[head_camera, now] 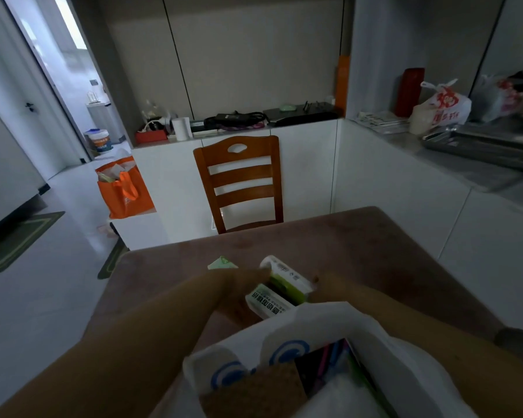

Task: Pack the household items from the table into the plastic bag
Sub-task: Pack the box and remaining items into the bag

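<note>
A white plastic bag [314,333] with blue circle prints stands open at the near edge of the brown table [375,251]. Inside it I see a cork-coloured item [263,393], dark packs and coloured pens. Just beyond the bag's mouth, a white and green tissue pack [280,289] is held between both hands. My left hand [239,285] grips its left side, and my right hand [332,286] holds its right end. A small green and white packet [222,263] lies on the table behind my left hand.
A wooden chair [239,179] stands at the table's far side. An orange tote bag [123,188] sits on the floor to the left. White cabinets carry clutter, and a counter at right holds metal trays [480,143] and a printed bag [444,107].
</note>
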`<state>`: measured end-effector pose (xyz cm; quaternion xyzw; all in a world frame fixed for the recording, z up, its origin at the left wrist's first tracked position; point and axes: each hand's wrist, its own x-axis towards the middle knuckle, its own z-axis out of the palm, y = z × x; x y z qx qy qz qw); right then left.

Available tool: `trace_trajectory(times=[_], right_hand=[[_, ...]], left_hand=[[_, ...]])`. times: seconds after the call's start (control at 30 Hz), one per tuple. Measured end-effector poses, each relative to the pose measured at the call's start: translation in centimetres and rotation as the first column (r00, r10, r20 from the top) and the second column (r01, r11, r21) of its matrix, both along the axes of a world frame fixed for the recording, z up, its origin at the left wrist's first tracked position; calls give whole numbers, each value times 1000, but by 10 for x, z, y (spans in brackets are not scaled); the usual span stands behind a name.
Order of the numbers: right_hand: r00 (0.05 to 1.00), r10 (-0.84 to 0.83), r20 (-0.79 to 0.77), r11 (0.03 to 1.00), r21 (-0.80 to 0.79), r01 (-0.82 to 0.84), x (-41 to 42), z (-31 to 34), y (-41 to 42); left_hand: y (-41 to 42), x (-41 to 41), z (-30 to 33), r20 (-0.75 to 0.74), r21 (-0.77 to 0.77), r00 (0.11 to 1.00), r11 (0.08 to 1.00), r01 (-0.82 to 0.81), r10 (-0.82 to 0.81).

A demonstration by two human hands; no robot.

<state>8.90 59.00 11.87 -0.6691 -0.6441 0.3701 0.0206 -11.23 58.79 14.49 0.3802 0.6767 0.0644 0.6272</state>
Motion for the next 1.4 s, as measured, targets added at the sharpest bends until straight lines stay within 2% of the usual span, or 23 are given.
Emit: trace_trajectory(times=[0.07,0.23,0.33,0.4,0.53,0.67,0.8,0.9,1.07,1.13,1.2,1.27,1.4], right_hand=[[1000,16,-1,1000,-1,-16,-2,-8,1],[996,10,-94,1000,-10,-11,-5,-11,-1],[992,-9,-129,1000,-2,9,-4,-11,-2],[988,-28,-150,1000,6,29,-2,-10,-2],[961,-93,-260,987,101,123,3,6,3],[962,-81,-260,952,267,152,9,61,16],[941,-87,-326,923,329,199,11,138,13],[835,-122,-537,933,225,281,10,201,-3],[682,-107,-723,986,12,167,-3,276,-52],[609,-136,-781,985,-39,169,-10,282,-70],[564,-185,-805,969,-52,242,-13,283,-95],[474,-299,-828,945,-190,266,-11,276,-121],[296,-409,-863,912,-383,143,-10,251,-173]], left_hand=[[1,3,-12,-70,41,997,998,38,-35],[10,19,-37,-192,292,981,952,94,-38],[11,26,-43,-257,318,966,947,44,42],[11,25,-40,-244,346,962,938,-29,120],[14,13,-11,-241,562,945,826,-49,221],[7,-2,51,59,684,958,688,-244,281],[-6,-10,121,235,701,904,582,-413,358],[-23,-9,170,312,662,887,591,-460,341],[-75,12,214,355,658,911,635,-404,211],[-96,22,215,353,644,915,658,-389,195],[-125,30,215,379,622,902,665,-414,207],[-155,36,209,430,600,877,659,-455,214],[-205,46,191,401,640,886,621,-452,232]])
